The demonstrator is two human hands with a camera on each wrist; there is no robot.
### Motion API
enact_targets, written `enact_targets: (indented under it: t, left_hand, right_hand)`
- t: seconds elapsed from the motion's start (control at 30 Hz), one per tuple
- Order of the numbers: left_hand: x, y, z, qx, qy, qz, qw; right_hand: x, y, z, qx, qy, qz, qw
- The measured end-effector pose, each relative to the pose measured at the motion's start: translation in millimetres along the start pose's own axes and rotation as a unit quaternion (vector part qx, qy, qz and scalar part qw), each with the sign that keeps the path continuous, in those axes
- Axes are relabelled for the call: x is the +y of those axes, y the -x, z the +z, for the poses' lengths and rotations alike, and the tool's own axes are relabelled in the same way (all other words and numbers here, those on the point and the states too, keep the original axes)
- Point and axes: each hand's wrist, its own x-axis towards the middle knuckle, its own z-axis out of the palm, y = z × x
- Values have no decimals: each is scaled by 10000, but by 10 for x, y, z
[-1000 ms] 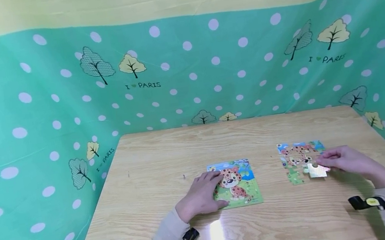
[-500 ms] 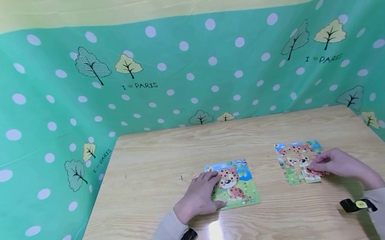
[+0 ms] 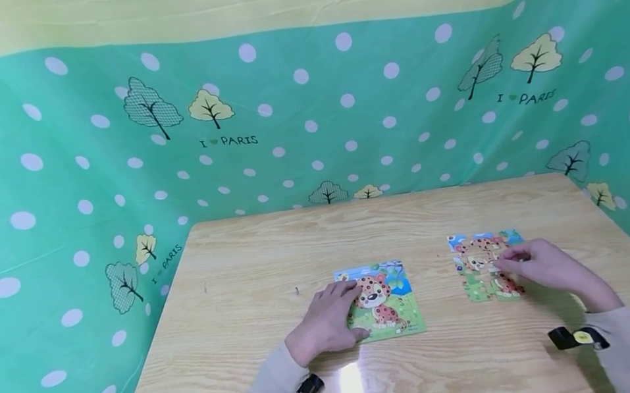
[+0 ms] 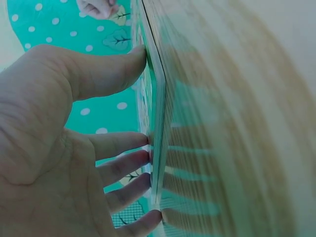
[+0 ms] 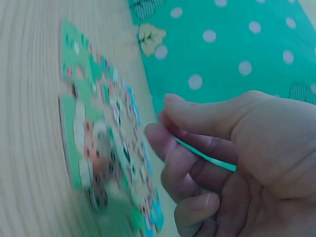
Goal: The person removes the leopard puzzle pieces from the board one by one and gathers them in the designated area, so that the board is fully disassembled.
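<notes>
My left hand [image 3: 329, 319] rests on the left part of a square leopard picture board [image 3: 386, 306], fingers and thumb spread. Close up in the left wrist view, the thumb and fingertips touch the board's face and edge. On the right lies a leopard jigsaw puzzle [image 3: 478, 281] of joined pieces, with visible seams and gaps. Above its right side is my right hand [image 3: 548, 265]. The right wrist view shows the right hand's fingers loosely bent, thumb and index fingertips slightly apart, with nothing seen between them. A bottom puzzle piece [image 5: 81, 148] lies a little out from its neighbours.
The wooden table [image 3: 262, 250] carries both pictures, with bare wood between them. A green dotted curtain [image 3: 282, 128] stands behind the table and along its sides. Tiny specks lie on the wood near the board.
My right hand has brought a puzzle piece left to the puzzle's lower right, let go of it, and moved slightly up and left. The left hand has stayed on the board.
</notes>
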Motion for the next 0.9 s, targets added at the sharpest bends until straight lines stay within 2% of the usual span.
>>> enact_targets:
  t: [0.13,0.3,0.53,0.9]
  left_hand:
    - [0,-5,1,22,33,12,10000]
    - [-2,-7,0,7,4,-12,10000]
    - [7,1,2,-11,-39,2,10000]
    - [-28,19,11,10,-62,60,10000]
  right_hand:
    - [-200,-17,78,152,-67,-254,9995]
    - [-415,-57,263,-78,-334,-432,9985]
    - [-644,-107,530,-298,-384,-762,9959]
    - [-977,-189,850,-615,-671,-1304,9873]
